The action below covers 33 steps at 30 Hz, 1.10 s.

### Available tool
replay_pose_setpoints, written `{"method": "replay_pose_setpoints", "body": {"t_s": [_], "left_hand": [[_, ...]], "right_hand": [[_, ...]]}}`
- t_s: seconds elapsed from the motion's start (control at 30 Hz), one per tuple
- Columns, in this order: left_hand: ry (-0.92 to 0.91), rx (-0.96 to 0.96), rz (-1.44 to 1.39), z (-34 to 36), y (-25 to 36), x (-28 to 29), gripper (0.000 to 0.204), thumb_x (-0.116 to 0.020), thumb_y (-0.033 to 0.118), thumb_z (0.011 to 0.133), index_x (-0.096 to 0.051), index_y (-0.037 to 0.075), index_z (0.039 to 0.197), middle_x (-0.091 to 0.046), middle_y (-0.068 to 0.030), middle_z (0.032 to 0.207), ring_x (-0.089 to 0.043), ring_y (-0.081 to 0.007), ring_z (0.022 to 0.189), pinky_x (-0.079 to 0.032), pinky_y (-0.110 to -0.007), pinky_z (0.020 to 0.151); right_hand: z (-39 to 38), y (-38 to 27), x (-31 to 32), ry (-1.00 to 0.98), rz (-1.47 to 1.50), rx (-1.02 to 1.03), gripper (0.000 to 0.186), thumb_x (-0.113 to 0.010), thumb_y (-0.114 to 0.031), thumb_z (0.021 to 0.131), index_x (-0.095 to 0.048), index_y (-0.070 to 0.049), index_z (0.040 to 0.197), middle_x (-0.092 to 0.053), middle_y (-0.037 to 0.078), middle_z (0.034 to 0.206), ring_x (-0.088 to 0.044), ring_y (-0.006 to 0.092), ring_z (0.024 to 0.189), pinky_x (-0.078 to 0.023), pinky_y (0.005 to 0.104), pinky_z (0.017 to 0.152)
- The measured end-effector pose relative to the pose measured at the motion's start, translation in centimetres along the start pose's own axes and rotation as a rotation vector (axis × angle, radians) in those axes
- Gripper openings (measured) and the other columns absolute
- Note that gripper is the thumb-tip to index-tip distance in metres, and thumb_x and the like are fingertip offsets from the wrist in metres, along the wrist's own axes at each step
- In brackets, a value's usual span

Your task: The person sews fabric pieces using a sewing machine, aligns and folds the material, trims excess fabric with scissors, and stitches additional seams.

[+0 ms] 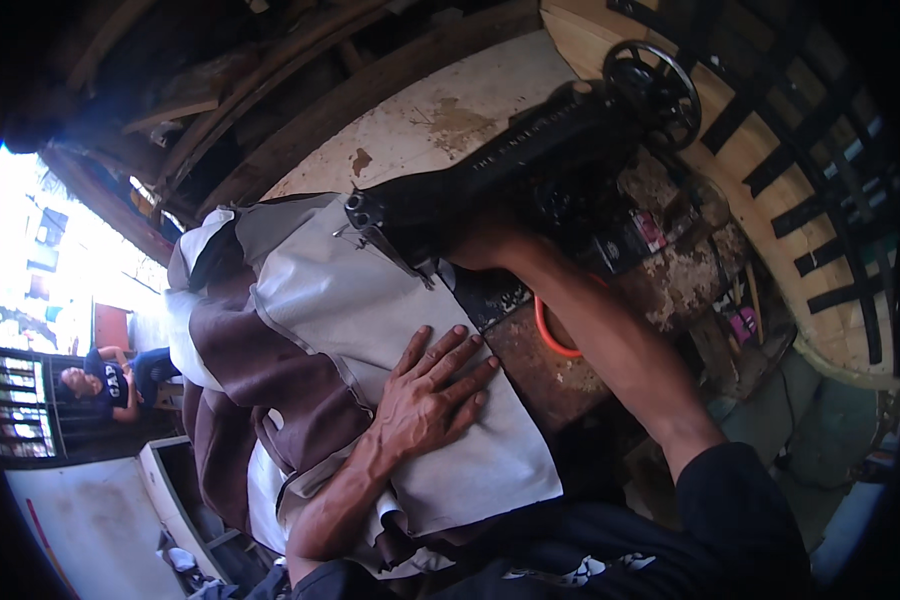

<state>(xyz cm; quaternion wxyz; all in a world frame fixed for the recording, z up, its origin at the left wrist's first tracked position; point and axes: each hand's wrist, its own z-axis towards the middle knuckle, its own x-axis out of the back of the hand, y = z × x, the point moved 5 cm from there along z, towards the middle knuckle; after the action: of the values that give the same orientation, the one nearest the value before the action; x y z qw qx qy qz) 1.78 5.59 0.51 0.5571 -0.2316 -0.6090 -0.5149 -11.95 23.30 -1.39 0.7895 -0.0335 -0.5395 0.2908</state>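
A black sewing machine (500, 150) with a handwheel stands across the upper middle of the view. Below its needle end lies a heap of pale grey and maroon leather-like material (300, 270). My left hand (432, 390) rests open on the pale piece, fingers spread flat. My right forearm reaches up to the machine, with my right hand (482, 245) beside the needle end, under the arm of the machine; its fingers are hidden in shadow. An orange ring (560, 345) lies under my right forearm on the worn machine table (530, 380).
A person (105, 385) sits at the far left by a barred opening (10, 400). A curved wooden frame with black straps (790, 200) rises at the right. A white cabinet (90, 500) stands at the lower left. Dark timber beams (210, 80) cross above.
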Motion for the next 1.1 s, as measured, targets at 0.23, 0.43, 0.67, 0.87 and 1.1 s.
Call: {"method": "replay_pose_setpoints", "body": {"t_s": [0.23,0.43,0.67,0.87,1.1], "left_hand": [[-0.013,0.01,-0.039,-0.4,-0.5,0.3,0.046,-0.07,0.024,0.089,-0.071,0.022,0.135,-0.062,-0.0082,0.145,-0.049,-0.0289,0.145,-0.03,-0.057,0.124],[-0.034,-0.003,-0.025,0.0,-1.8,0.7,0.049,-0.072,0.025,0.086,-0.071,0.021,0.134,-0.062,-0.009,0.145,-0.05,-0.0298,0.144,-0.03,-0.057,0.124],[-0.022,-0.002,0.004,0.3,-3.7,1.0,0.053,-0.073,0.025,0.083,-0.069,0.021,0.136,-0.059,-0.0089,0.148,-0.051,-0.0323,0.142,-0.032,-0.056,0.122],[0.046,-0.023,0.035,1.4,-4.4,1.7,0.053,-0.074,0.025,0.081,-0.071,0.02,0.133,-0.06,-0.0086,0.143,-0.054,-0.0323,0.13,-0.039,-0.054,0.115],[0.085,-0.03,0.03,2.0,-6.1,2.3,0.047,-0.076,0.025,0.08,-0.076,0.022,0.127,-0.054,-0.011,0.107,-0.053,-0.0345,0.11,-0.043,-0.051,0.104]], "right_hand": [[3.8,0.9,-5.8,0.032,0.511,0.156,0.038,-0.06,-0.033,0.1,-0.065,-0.006,0.127,-0.071,0.014,0.119,-0.068,0.0279,0.113,-0.049,0.0421,0.104],[4.4,1.9,-6.7,-0.001,0.73,0.107,0.04,-0.062,-0.037,0.098,-0.067,-0.005,0.121,-0.071,0.012,0.115,-0.068,0.0248,0.11,-0.049,0.0414,0.1],[6.8,0.9,-5.5,0.062,0.413,0.232,0.041,-0.066,-0.041,0.094,-0.069,-0.004,0.112,-0.072,0.011,0.106,-0.069,0.0231,0.104,-0.048,0.0416,0.092],[8.9,0.2,-3.9,-0.292,0.515,-0.217,0.032,-0.077,-0.033,0.087,-0.072,-0.006,0.102,-0.072,0.013,0.094,-0.072,0.0262,0.093,-0.048,0.0387,0.085],[10.3,1.0,-5.8,-0.198,0.29,-0.253,0.029,-0.08,-0.028,0.084,-0.071,-0.006,0.101,-0.075,0.015,0.096,-0.072,0.031,0.093,-0.051,0.0427,0.086]]}}
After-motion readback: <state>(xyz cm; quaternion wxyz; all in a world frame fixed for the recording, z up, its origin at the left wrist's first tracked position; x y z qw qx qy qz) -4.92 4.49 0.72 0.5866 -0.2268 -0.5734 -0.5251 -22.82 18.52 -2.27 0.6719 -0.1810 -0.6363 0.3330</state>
